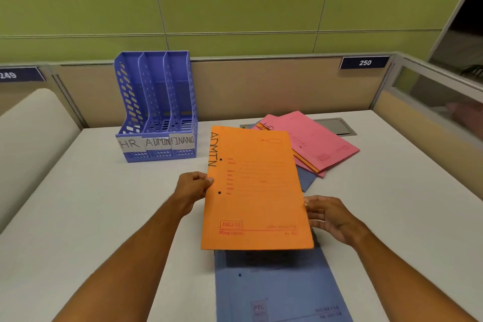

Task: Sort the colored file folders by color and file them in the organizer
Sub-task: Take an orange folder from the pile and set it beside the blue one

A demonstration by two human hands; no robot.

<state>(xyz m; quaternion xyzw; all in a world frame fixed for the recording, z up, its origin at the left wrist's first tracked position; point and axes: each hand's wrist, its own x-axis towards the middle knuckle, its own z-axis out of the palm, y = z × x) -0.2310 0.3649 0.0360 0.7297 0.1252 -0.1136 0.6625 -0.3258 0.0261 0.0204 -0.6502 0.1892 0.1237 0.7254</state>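
An orange folder [254, 191] marked ADMIN is held above the desk. My left hand [193, 187] pinches its left edge and my right hand [330, 217] grips its right edge. Under it, near the front edge, lies a blue folder [279, 287]. Behind it sits a loose pile with a pink folder [316, 139] on top, an orange one and another blue one peeking out beneath. The blue three-slot organizer [156, 110] stands at the back left, its empty slots labelled HR, ADMIN and FINANCE.
The white desk [104, 217] is enclosed by beige partition walls [261, 86] at the back and right. A grey cable hatch [337, 125] lies behind the pile. A cream rounded panel [31, 133] borders the left side.
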